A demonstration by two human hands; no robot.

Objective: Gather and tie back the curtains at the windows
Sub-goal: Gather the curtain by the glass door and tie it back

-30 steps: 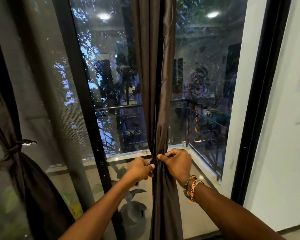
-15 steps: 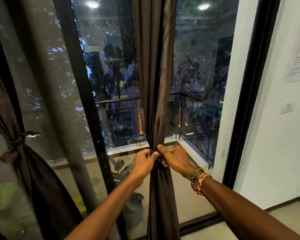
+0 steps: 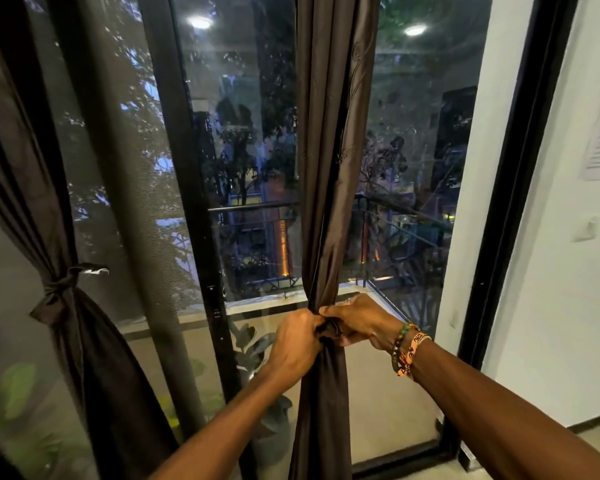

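- The brown curtain (image 3: 335,150) hangs gathered into a narrow column in front of the window glass, just right of the black centre frame (image 3: 184,161).
- The left hand (image 3: 297,346) has its grip clamped on the curtain's left side at the pinched waist, fingers curled into the cloth.
- The right hand (image 3: 359,322) has its grip pinched on a dark tie band (image 3: 329,330) at the same spot, touching the left hand; beaded bracelets (image 3: 407,348) ring its wrist.
- At the far left, a second curtain (image 3: 94,358) is bound by a knotted tie (image 3: 61,289).
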